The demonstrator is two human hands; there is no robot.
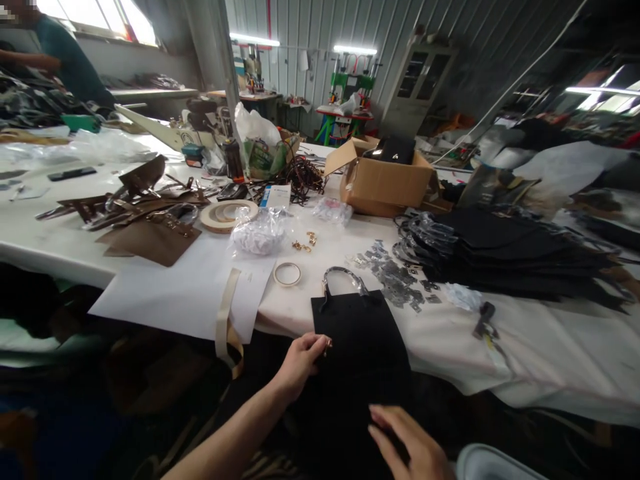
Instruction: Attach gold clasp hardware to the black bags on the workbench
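Observation:
My left hand [301, 363] pinches a small gold metal fitting [328, 344] between thumb and finger, over a black bag panel [360, 327]. The panel hangs over the table's front edge, and its curved handle [343, 272], wrapped in clear plastic, points away from me. Low in view, my right hand [405, 437] has its fingers apart and nothing between them. Further back lie several gold fittings [304, 243] and a pile of flat grey metal plates [400, 283]. A roll of tape [287, 274] is left of the handle.
Stacked black panels [515, 253] lie at the right, brown panels [150, 227] at the left. A cardboard box [387, 183] and a plastic bag of white pieces [257, 231] stand behind. The rim of a pale container [493, 460] shows bottom right. Another person [70, 60] is far left.

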